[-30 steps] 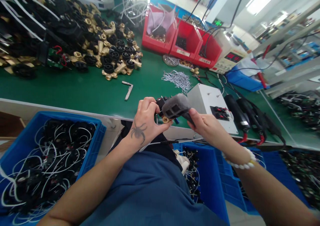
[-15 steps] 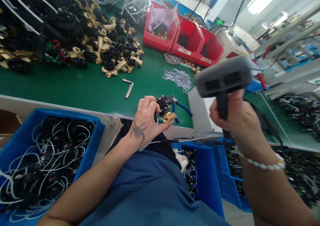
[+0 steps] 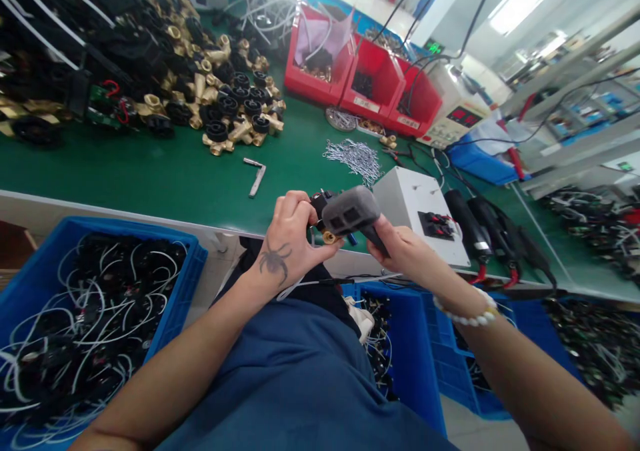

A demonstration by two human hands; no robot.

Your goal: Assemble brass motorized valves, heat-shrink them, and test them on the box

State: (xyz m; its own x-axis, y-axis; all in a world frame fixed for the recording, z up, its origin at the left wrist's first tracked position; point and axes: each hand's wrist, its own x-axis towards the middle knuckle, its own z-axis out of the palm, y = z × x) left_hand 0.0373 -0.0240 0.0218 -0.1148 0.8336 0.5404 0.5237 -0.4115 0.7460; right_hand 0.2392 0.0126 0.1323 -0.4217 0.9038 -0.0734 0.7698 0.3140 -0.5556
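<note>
- Head view: the left hand (image 3: 286,232) gripped a black-and-brass valve (image 3: 329,237), thumb beneath and fingers bent over its black upper part.
- The valve was at the near edge of the green bench (image 3: 200,181), partly hidden by the mallet; whether its base rested on the surface could not be told.
- The right hand (image 3: 403,246) was closed around the handle of a grey mallet (image 3: 353,209), its head overlapping the valve; contact could not be confirmed.
- To the right, the metal box (image 3: 415,188) stood near the mallet and right hand, limiting room on that side.
- Beyond the valve lay a heap of small metal hooks (image 3: 354,159); to its left, an angled tool (image 3: 256,178) lay with bare green surface around it.
- Below the bench's front edge, a blue crate (image 3: 196,271) stood at left, well apart from the left hand.
</note>
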